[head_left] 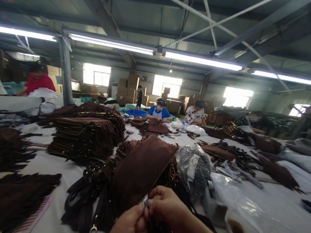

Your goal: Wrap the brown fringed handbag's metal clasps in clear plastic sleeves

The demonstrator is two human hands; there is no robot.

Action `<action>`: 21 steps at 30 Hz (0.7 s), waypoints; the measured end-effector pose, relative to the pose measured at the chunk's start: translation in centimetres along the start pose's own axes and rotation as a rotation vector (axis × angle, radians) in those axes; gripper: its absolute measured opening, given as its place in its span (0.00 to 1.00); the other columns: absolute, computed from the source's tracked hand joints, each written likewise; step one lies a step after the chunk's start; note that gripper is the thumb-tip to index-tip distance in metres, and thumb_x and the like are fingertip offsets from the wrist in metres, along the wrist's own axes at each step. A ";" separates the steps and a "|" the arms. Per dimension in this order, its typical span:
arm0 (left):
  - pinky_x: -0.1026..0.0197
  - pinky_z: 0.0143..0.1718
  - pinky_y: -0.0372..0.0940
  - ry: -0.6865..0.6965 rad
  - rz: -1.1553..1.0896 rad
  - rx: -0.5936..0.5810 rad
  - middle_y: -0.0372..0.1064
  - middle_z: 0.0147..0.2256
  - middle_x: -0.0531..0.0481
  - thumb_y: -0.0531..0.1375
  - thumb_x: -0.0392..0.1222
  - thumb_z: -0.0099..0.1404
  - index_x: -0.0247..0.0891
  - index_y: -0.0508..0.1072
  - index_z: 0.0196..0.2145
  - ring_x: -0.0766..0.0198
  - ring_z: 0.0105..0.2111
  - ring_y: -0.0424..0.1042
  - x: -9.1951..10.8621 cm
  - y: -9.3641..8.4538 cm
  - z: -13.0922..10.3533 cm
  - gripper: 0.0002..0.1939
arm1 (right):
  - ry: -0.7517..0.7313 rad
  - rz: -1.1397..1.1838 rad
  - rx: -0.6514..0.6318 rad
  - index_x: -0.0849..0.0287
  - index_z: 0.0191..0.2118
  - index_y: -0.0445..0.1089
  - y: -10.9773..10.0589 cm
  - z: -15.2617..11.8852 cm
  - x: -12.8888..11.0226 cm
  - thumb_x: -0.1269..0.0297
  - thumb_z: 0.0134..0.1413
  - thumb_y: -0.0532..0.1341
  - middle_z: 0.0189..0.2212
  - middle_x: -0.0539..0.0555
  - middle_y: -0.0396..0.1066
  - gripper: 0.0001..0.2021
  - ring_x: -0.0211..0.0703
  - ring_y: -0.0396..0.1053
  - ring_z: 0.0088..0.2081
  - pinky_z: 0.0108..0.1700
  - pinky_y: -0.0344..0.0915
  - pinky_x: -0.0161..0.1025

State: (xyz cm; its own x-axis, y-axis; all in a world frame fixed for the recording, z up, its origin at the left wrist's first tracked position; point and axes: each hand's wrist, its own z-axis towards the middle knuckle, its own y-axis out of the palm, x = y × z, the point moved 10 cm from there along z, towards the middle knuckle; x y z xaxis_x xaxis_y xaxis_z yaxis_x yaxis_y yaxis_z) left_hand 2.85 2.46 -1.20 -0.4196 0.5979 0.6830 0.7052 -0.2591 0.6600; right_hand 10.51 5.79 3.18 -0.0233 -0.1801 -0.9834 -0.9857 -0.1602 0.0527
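Brown suede bag [142, 166] stands tilted in the lower middle of the frame, just above both hands. Left hand [129, 227] and right hand [167, 205] together pinch a small pale tag [145, 201], on the white worktop [274, 201].

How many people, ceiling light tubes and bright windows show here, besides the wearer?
People: 6, among them one in red, one in blue and one standing at the back
Light tubes: 4
Windows: 4
Total: 14
The wearer's left hand and right hand pinch a small tag.
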 end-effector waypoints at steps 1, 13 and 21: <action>0.73 0.12 0.35 -0.034 -0.086 -0.034 0.42 0.11 0.68 0.74 0.58 0.39 0.39 0.64 0.24 0.79 0.13 0.32 -0.3 0.5 0.0 0.28 | 0.014 0.050 -0.028 0.63 0.32 0.67 0.2 0.0 0.3 0.61 0.37 0.66 0.17 0.46 0.68 0.15 0.30 0.56 0.17 0.21 0.49 0.30; 0.74 0.11 0.40 -0.087 -0.410 -0.175 0.41 0.13 0.67 0.74 0.44 0.48 0.34 0.70 0.29 0.79 0.11 0.38 -1.3 1.6 0.4 0.18 | -0.205 -0.164 0.279 0.63 0.28 0.69 -4.3 -0.8 1.2 0.56 0.48 0.65 0.18 0.46 0.62 0.13 0.33 0.57 0.23 0.26 0.55 0.32; 0.71 0.16 0.46 0.146 0.066 0.118 0.45 0.14 0.65 0.68 0.67 0.46 0.40 0.67 0.29 0.75 0.14 0.44 -1.6 -1.8 1.8 0.28 | -0.211 -0.280 0.204 0.65 0.23 0.75 -1.9 -2.9 -1.9 0.57 0.51 0.60 0.20 0.52 0.69 0.16 0.38 0.62 0.25 0.28 0.58 0.34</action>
State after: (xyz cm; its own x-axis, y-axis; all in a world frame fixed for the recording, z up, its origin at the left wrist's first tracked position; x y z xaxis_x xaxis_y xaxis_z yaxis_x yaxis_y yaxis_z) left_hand 3.31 3.31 -4.07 -0.4423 0.4643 0.7673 0.7923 -0.1986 0.5768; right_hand 12.94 3.65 5.41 0.2377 0.0499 -0.9701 -0.9712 0.0254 -0.2367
